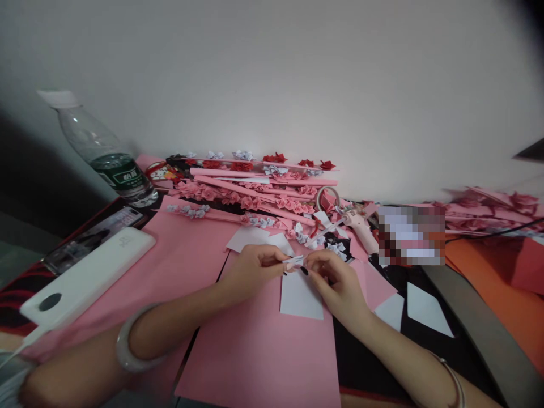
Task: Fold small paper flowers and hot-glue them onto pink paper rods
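Between my two hands is a small folded piece of white paper (294,261). My left hand (259,266) pinches its left end, and my right hand (334,275) grips its right side with fingertips closed. Just below them a white paper square (301,297) lies on a large pink sheet (263,351). Behind my hands are pink paper sticks (238,190) set with small folded flowers in pink, white and red. A pale pink glue gun (359,226) rests to the right of these.
A tall water bottle (106,153) stands at the left, beside a phone (96,238) and a white power bank (89,277). A tape roll (328,198) sits near the glue gun. More white paper (428,309) and orange sheets (488,283) lie at the right, below a wall.
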